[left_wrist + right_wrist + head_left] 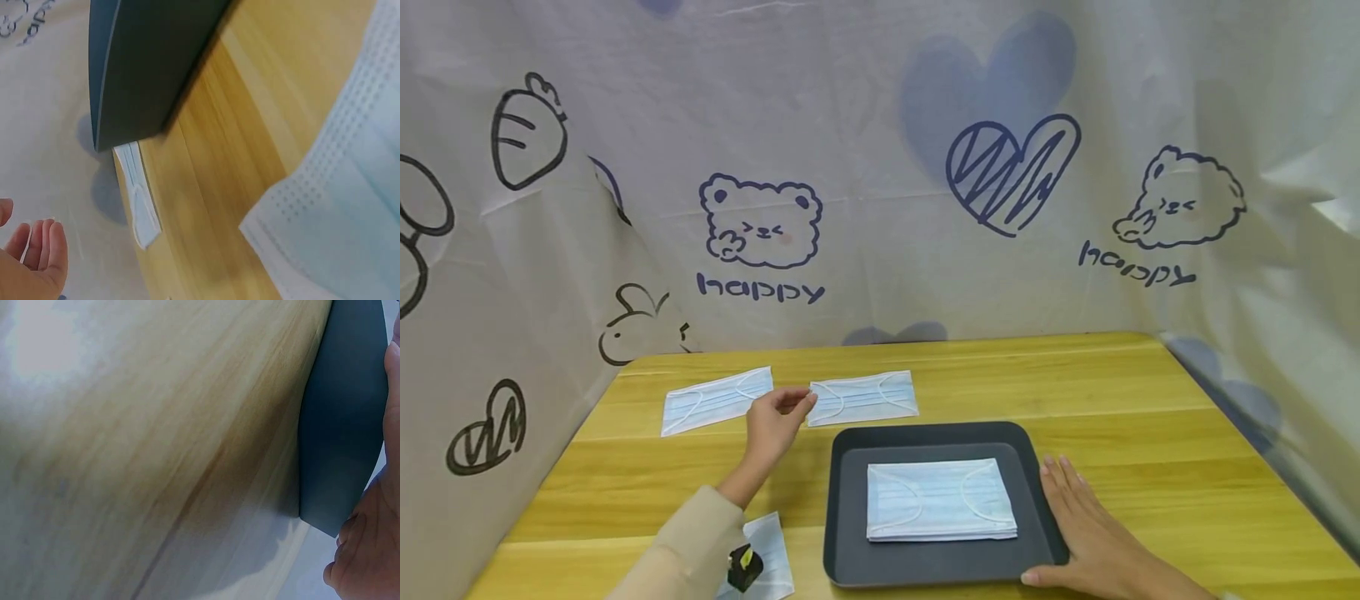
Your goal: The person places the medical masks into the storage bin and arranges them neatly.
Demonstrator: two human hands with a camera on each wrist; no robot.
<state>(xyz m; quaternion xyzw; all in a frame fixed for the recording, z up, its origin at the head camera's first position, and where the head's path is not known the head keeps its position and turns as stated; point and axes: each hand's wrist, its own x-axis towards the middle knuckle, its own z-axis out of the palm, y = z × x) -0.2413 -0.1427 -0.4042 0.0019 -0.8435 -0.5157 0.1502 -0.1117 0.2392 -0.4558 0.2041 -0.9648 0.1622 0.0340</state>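
I've got the right hand (1093,537) flat, fingers straight, against the right side of the dark grey rectangular tray (850,500), probably steadying the pale-blue pleated mask stack (940,508) inside. Left hand (772,423), thumb and fingers apart, is by a single pale-blue mask (865,397) behind the tray.

here you are in a makeshift booth, doodle-covered sheets (880,258) hanging behind and beside your wooden table (1180,467).
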